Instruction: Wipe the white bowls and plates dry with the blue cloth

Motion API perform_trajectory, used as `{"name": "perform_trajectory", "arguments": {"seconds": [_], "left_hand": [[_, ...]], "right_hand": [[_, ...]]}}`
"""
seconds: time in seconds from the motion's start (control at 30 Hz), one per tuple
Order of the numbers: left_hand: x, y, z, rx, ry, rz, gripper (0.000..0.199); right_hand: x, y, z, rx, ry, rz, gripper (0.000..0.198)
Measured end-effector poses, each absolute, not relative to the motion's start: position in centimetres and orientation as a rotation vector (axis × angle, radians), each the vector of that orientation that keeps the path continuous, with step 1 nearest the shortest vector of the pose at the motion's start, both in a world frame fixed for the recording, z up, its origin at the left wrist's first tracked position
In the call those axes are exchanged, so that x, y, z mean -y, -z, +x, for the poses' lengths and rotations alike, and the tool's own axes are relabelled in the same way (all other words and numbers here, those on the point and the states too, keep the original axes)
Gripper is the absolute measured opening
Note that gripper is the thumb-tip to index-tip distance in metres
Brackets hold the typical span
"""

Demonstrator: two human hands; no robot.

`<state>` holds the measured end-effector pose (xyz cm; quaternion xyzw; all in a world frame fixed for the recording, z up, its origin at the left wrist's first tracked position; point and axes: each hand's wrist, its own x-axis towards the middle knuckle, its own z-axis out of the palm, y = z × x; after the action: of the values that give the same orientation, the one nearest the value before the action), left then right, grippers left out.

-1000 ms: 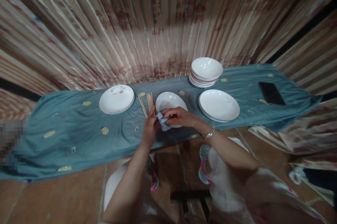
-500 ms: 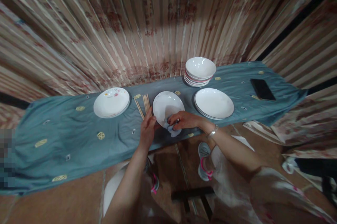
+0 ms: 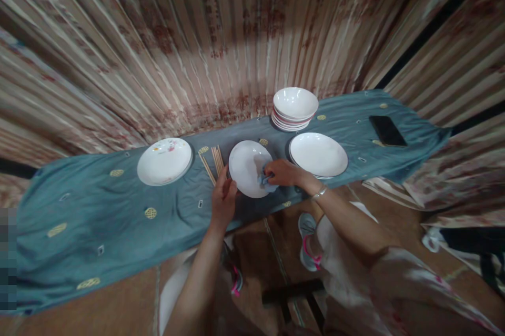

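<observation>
A round white plate [image 3: 245, 170] with a thin dark rim is in front of me, over the table's near half. My left hand [image 3: 224, 196] grips its left edge, fingers partly hidden beneath the rim. Bunched in my right hand [image 3: 284, 173] is a light blue cloth [image 3: 266, 181], pressed against the plate's right side. Several wooden chopsticks [image 3: 217, 160] lie just left of the plate, close to my left fingertips.
Floral plates [image 3: 163, 162] are stacked at left. White oval plates [image 3: 319, 154] lie at right, with a bowl stack [image 3: 295, 103] behind them. A black phone [image 3: 387, 131] rests farther right on the teal tablecloth [image 3: 130, 236]. Pleated curtains [image 3: 236, 36] hang behind.
My right hand has moved the cloth from the plate's lower front up to its right side. The left hand still holds the plate's left edge. The view has shifted slightly.
</observation>
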<state>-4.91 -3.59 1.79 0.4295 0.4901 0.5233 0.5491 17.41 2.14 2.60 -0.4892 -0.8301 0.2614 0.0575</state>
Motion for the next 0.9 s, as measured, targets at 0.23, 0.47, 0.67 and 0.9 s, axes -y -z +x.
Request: {"name": "perform_trajectory", "arguments": {"seconds": [0.23,0.47,0.67,0.9], "left_hand": [[3.6,-1.5,-5.0,-1.156,-1.237,0.985,0.074],[3.7,-1.4,-5.2,-1.142,-1.222,0.962,0.073],[3.7,-1.3,-5.1,-1.125,-1.251,0.929,0.074],[3.8,-1.6,-5.1,-1.129,-1.251,0.929,0.064]], "right_hand": [[-2.6,-2.5,16.4,2.467,-0.466,-1.684,0.015],[-3.9,-0.9,15.1,2.285,-0.402,-1.552,0.018],[-4.8,0.4,13.6,2.135,-0.473,-1.352,0.029],[-5.2,0.8,11.6,2.065,-0.572,-1.19,0.041]]}}
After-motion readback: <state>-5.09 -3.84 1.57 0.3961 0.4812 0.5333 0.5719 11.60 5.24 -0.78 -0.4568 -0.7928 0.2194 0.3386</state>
